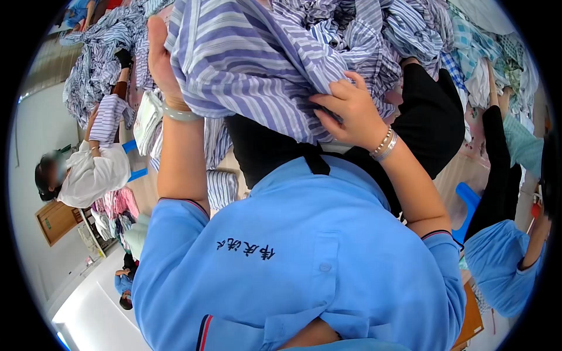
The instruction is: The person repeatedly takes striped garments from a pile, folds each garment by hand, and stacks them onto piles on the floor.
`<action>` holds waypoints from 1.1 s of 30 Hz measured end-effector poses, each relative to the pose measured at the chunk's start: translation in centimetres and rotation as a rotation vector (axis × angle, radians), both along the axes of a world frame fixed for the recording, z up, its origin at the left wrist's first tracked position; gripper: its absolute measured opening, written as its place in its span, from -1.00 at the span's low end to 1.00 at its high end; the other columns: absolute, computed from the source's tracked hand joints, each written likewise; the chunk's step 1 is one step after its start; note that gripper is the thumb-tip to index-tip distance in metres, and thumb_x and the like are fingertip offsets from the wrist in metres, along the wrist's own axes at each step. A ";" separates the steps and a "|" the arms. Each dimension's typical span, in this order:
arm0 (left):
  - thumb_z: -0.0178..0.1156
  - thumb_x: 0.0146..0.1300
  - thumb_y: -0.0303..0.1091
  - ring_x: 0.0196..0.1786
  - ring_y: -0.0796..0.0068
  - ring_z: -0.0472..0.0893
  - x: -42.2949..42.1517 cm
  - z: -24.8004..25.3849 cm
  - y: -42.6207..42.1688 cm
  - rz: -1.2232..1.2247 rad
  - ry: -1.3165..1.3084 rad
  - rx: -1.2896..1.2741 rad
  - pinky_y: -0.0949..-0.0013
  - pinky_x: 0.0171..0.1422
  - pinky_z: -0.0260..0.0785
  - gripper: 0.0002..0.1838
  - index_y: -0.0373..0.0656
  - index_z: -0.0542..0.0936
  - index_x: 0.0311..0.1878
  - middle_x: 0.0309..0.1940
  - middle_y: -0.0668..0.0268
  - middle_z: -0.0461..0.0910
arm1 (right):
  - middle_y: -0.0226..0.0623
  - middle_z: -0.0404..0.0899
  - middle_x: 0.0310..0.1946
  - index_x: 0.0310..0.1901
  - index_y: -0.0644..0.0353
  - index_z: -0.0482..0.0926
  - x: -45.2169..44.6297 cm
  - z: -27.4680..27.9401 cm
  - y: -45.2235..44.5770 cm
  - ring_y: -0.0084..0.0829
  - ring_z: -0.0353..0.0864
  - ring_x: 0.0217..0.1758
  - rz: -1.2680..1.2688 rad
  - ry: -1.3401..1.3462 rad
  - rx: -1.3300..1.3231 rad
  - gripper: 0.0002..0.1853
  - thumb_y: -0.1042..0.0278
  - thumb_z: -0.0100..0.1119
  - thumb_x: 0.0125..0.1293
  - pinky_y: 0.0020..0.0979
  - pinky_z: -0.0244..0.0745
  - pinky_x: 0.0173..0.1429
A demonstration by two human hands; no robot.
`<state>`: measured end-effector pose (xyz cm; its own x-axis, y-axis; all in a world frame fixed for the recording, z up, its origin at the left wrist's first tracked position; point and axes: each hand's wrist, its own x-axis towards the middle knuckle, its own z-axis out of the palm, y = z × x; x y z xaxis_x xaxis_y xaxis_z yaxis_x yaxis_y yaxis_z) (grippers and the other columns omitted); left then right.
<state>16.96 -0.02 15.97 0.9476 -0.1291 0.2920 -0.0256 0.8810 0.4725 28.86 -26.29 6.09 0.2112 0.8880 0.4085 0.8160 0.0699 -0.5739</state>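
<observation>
A purple-and-white striped garment [246, 64] hangs in loose folds in front of my lap; I cannot tell whether it is a shirt or trousers. Along its left edge stands my left hand [162, 64], upright and stretched out flat against the cloth, with most of its fingers hidden behind it. My right hand [351, 111] is closed on the garment's right edge, its fingers bent and pinching the fabric. Beyond the garment lies a heap of similar striped clothes [404, 29].
At the left, a person in white [96, 169] handles a striped garment near another pile [105, 58]. Folded striped cloth [222, 188] lies beside my left arm. At the right are a blue stool [467, 205], a person in blue [497, 263] and checked clothes [474, 41].
</observation>
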 end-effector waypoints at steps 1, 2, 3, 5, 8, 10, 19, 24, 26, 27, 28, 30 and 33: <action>-0.32 0.32 0.20 0.28 -0.15 0.22 0.0 0.0 -0.2 -0.002 -0.005 -0.002 -0.15 0.34 0.02 -0.20 -0.39 0.05 0.32 0.27 -0.16 0.14 | -0.34 0.40 -0.42 -0.28 0.07 0.60 0.0 -0.2 0.2 -0.34 0.44 -0.24 0.029 -0.027 -0.008 -0.78 0.29 0.22 -0.01 -0.12 0.18 0.15; -0.30 0.32 0.20 0.26 -0.04 0.27 -0.2 0.1 -0.5 0.119 0.057 0.019 -0.02 0.33 0.09 -0.22 -0.37 0.11 0.30 0.25 -0.07 0.20 | -0.31 0.40 -0.38 -0.18 0.07 0.59 0.3 -1.1 0.7 -0.32 0.44 -0.20 0.041 -0.032 -0.059 -0.70 0.22 0.23 0.01 -0.10 0.16 0.17; -0.28 0.31 0.21 0.23 0.07 0.33 -0.4 0.2 -0.7 0.241 0.121 0.041 0.10 0.31 0.15 -0.23 -0.35 0.17 0.28 0.23 0.02 0.27 | -0.31 0.40 -0.38 -0.18 0.07 0.59 0.4 -1.9 1.2 -0.32 0.44 -0.20 0.040 -0.035 -0.059 -0.70 0.22 0.23 0.01 -0.10 0.16 0.17; -0.27 0.29 0.24 0.29 0.02 0.23 -0.5 0.2 -0.8 0.136 0.051 -0.021 0.02 0.34 0.04 -0.19 -0.34 0.07 0.31 0.28 -0.03 0.15 | -0.26 0.48 -0.21 -0.05 0.13 0.54 0.4 -2.9 2.6 -0.25 0.46 -0.10 0.010 0.036 -0.060 -0.59 0.16 0.25 0.06 -0.14 0.08 0.23; -0.24 0.24 0.30 0.38 -0.06 0.02 -0.8 0.0 -0.5 -0.029 -0.082 -0.116 -0.10 0.41 -0.16 -0.08 -0.31 -0.14 0.37 0.36 -0.09 -0.09 | -0.25 0.49 -0.15 -0.03 0.08 0.54 -0.1 -4.0 4.8 -0.26 0.44 -0.04 0.068 0.142 -0.100 -0.57 0.11 0.26 0.06 -0.15 0.07 0.23; -0.23 0.22 0.33 0.40 -0.08 -0.03 -1.1 -0.1 -0.5 -0.031 -0.102 -0.150 -0.12 0.43 -0.20 -0.04 -0.30 -0.18 0.38 0.38 -0.09 -0.13 | -0.27 0.47 -0.28 -0.12 0.05 0.58 -0.8 -4.3 5.8 -0.27 0.42 -0.09 0.091 0.209 -0.106 -0.64 0.12 0.28 0.05 -0.21 0.10 0.21; -0.12 0.36 -0.01 0.14 0.23 0.44 -3.4 2.7 5.0 0.437 0.446 0.193 0.21 0.25 0.25 -0.45 -0.30 0.33 0.19 0.11 0.13 0.43 | -0.27 0.35 -0.53 -0.52 0.20 0.40 5.9 4.6 -2.8 -0.20 0.39 -0.36 -0.010 0.053 -0.003 -0.81 0.43 0.27 -0.06 -0.31 0.28 -0.27; -0.01 0.35 -0.23 -0.13 0.48 0.56 -2.0 4.6 4.4 0.550 0.579 0.741 0.44 -0.02 0.39 -0.69 -0.27 0.50 -0.04 -0.14 0.28 0.58 | -0.20 0.33 -0.45 -0.44 0.24 0.40 -0.4 1.8 -7.1 -0.19 0.42 -0.38 0.270 0.372 -0.352 -0.85 0.46 0.19 0.02 -0.30 0.37 -0.32; 0.05 0.32 -0.27 -0.34 0.75 0.53 -2.4 5.1 4.9 0.644 0.659 1.130 0.66 -0.26 0.33 -0.76 -0.25 0.58 -0.19 -0.33 0.41 0.61 | -0.19 0.34 -0.45 -0.47 0.25 0.41 -2.6 -0.8 -6.8 -0.19 0.43 -0.40 0.274 0.363 -0.384 -0.85 0.42 0.19 0.02 -0.29 0.38 -0.32; 0.05 0.32 -0.27 -0.34 0.75 0.53 -2.7 5.6 4.7 0.652 0.670 1.131 0.66 -0.26 0.33 -0.76 -0.25 0.58 -0.19 -0.33 0.41 0.61 | -0.19 0.34 -0.46 -0.49 0.25 0.41 -3.4 -2.0 -6.6 -0.20 0.44 -0.41 0.291 0.350 -0.391 -0.84 0.41 0.20 0.02 -0.30 0.38 -0.32; 0.06 0.32 -0.27 -0.35 0.77 0.51 -2.5 6.5 4.2 0.666 0.635 1.243 0.68 -0.27 0.31 -0.76 -0.26 0.59 -0.19 -0.34 0.42 0.60 | -0.19 0.34 -0.46 -0.49 0.25 0.41 -3.4 -2.5 -6.4 -0.20 0.44 -0.41 0.302 0.353 -0.389 -0.84 0.41 0.20 0.02 -0.30 0.38 -0.32; 0.09 0.30 -0.29 -0.33 0.78 0.50 -2.2 8.5 3.3 0.747 0.566 1.458 0.69 -0.26 0.30 -0.76 -0.28 0.58 -0.14 -0.36 0.42 0.59 | -0.19 0.32 -0.51 -0.53 0.26 0.42 -2.7 -3.3 -5.5 -0.19 0.44 -0.40 0.291 0.280 -0.307 -0.85 0.43 0.20 0.00 -0.28 0.38 -0.30; 0.08 0.30 -0.32 -0.30 0.75 0.52 -2.5 10.7 4.0 1.139 0.454 1.661 0.69 -0.23 0.31 -0.75 -0.30 0.57 -0.09 -0.35 0.41 0.60 | -0.21 0.34 -0.53 -0.55 0.27 0.42 1.8 2.9 -5.4 -0.17 0.45 -0.39 0.189 -0.033 -0.223 -0.87 0.47 0.19 -0.04 -0.26 0.38 -0.28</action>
